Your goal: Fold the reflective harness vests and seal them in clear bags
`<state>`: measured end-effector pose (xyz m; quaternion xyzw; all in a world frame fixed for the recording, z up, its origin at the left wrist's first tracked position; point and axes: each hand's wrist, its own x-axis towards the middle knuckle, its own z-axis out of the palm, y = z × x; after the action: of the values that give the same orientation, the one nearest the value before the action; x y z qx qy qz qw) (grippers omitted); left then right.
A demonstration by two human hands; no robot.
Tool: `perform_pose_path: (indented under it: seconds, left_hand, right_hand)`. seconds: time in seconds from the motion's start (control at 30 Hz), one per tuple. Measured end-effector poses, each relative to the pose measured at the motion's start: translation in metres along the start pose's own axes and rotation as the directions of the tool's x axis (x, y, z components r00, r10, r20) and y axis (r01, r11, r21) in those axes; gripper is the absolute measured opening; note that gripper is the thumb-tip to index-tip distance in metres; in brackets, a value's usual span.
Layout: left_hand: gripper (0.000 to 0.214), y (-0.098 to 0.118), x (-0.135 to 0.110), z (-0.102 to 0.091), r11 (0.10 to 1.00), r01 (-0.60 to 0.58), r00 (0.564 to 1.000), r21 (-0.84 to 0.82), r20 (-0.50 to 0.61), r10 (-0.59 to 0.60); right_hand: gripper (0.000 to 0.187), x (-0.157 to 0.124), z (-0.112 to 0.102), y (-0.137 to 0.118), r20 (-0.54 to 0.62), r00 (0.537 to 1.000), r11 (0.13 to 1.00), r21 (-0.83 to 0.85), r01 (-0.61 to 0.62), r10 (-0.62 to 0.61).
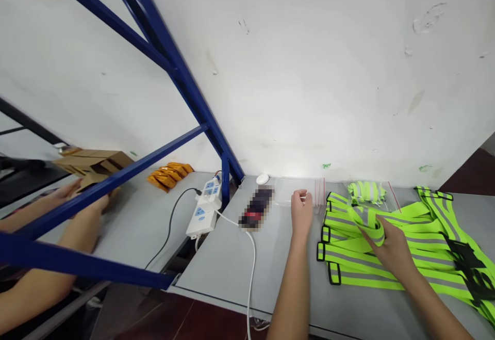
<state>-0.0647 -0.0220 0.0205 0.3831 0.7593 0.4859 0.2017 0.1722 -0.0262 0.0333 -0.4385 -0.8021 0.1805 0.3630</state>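
My left hand is at a stack of clear zip-lock bags with red stripes near the wall, its fingers closed on the bag's edge; the exact pinch is hard to see. A folded loop of yellow-green reflective strap is in my closed right hand. Beneath that hand, several reflective straps with black buckles lie side by side. Just behind them, another coiled strap sits inside a clear bag with a red-striped edge.
A pixelated dark object, a white round disc and a power strip with cables lie to the left. Blue metal frame bars cross the left side. Beyond are orange packets, a cardboard box and another person's arms.
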Motion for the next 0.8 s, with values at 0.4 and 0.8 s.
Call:
perform_pose_path:
  seconds: [0.4,0.8]
  left_hand:
    - [0.04,0.0,0.028,0.034,0.824,0.001,0.994,0.567,0.092,-0.065]
    - [0.022,0.016,0.037,-0.013,0.808,-0.24,0.949,0.538,0.305,0.079]
  right_hand:
    - [0.089,-0.044,0.003,0.036,0.045,0.9,0.849,-0.313,0.425,-0.434]
    - [0.094,-0.048,0.011,0.037,0.04,0.873,0.834,-0.276,0.478,-0.487]
